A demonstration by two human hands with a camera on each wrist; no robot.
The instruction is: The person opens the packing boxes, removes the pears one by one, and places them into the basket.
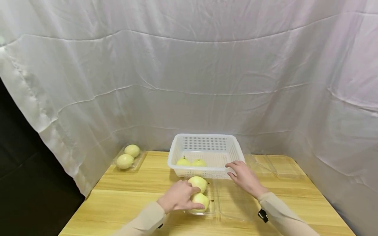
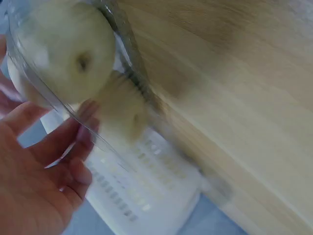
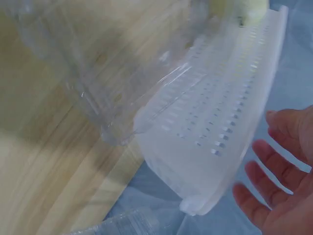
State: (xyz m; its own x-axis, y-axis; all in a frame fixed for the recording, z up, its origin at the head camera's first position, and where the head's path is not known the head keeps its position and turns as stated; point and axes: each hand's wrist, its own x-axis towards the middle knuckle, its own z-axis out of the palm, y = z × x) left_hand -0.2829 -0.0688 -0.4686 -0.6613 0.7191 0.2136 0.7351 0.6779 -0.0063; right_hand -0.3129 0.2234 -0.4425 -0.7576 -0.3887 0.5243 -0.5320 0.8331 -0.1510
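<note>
Two yellow pears [image 1: 198, 184] [image 1: 199, 201] sit one behind the other in an open clear plastic clamshell box [image 1: 206, 213]. My left hand [image 1: 179, 197] holds the nearer pear from its left side, thumb across its near side and index finger reaching between both fruits. In the left wrist view, fingertips [image 2: 88, 115] overlap the box's clear rim beside the pears. My right hand [image 1: 244, 177] hovers at the front right corner of a white slotted basket [image 1: 206, 168], its fingers loosely spread around nothing. Two more pears [image 1: 183, 161] [image 1: 199, 163] lie in the basket's front left.
Another clear box [image 1: 136, 165] with two pears [image 1: 132, 150] [image 1: 125, 161] stands at the back left. An open box [image 1: 283, 165] lies at the back right. The clamshell's lid [image 1: 234, 200] lies flat under my right forearm. Pale curtains [image 1: 189, 108] hang behind the wooden table [image 1: 124, 196].
</note>
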